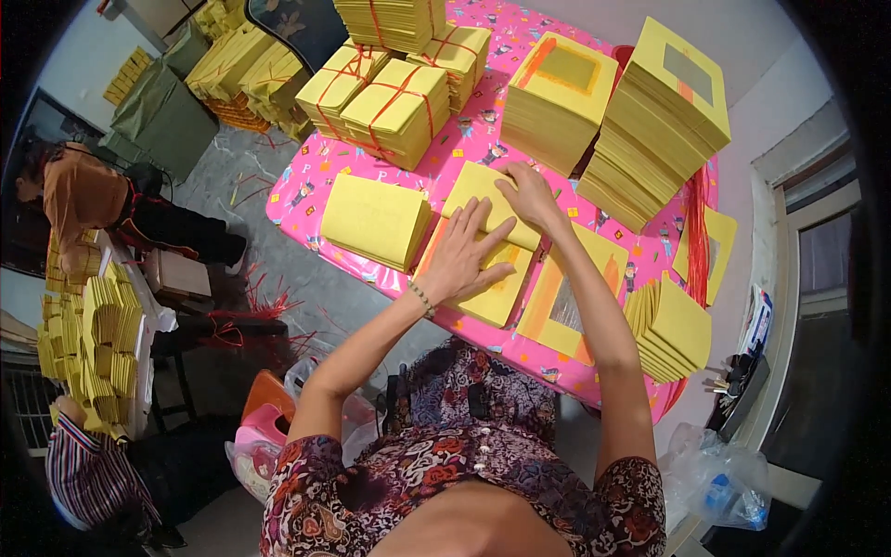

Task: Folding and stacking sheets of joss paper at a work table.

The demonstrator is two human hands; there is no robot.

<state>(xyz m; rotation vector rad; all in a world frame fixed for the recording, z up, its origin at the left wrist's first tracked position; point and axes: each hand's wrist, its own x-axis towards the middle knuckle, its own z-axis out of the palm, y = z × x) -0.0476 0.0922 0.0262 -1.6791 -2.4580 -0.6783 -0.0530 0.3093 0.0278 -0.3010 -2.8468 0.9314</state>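
My left hand (pixel 467 251) lies open, fingers spread flat, on a yellow paper sheet (pixel 497 299) with an orange band near the table's front edge. At the sheet's far side a folded-over flap (pixel 476 188) shows, and my right hand (pixel 530 195) has its fingers curled at that flap's right end. Its fingertips are partly hidden. Just left of my left hand sits a small stack of folded yellow paper (pixel 376 218). Under my right forearm is another yellow sheet (pixel 548 302) with an orange band and a silvery square.
The pink patterned table (pixel 306 200) carries red-tied yellow bundles (pixel 394 107) and tall yellow stacks (pixel 557 102) (pixel 654 130). Fanned folded papers (pixel 673 325) and red strings (pixel 696 223) lie at right. Two other people, one in an orange top (pixel 88 190), are at left near more yellow bundles (pixel 107 334).
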